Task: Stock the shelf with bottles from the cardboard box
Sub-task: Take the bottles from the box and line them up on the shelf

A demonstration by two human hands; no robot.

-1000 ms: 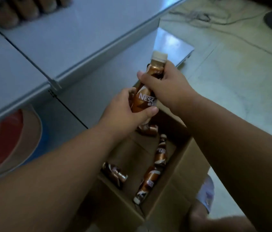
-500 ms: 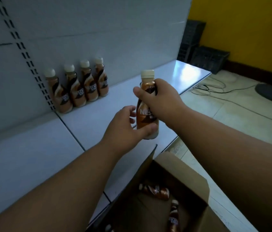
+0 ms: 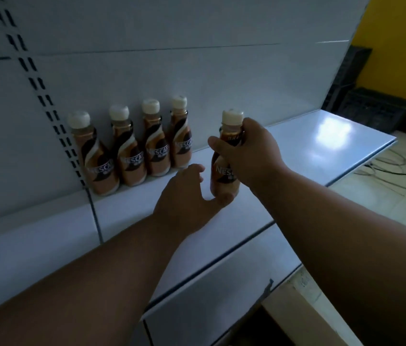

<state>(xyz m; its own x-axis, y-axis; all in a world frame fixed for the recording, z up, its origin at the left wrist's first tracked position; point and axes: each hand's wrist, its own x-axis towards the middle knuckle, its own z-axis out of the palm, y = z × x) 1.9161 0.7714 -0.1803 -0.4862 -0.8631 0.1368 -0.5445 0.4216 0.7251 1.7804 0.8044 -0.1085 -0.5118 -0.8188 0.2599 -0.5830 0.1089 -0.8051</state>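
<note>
R hand (image 3: pixel 251 156) wraps the neck of a coffee bottle (image 3: pixel 224 171), upright over the shelf (image 3: pixel 309 146) just right of the 4-bottle row (image 3: pixel 132 151), prob. to extend it, w/ L hand (image 3: pixel 187 196) loose, thumb steadying the base, gripping nothing.

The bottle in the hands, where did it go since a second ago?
The bottle went up out of the cardboard box and over to the shelf, near the row of four bottles. The right hand still grips its neck; the left hand has loosened, only its thumb touching the base. The row stayed put.
</note>
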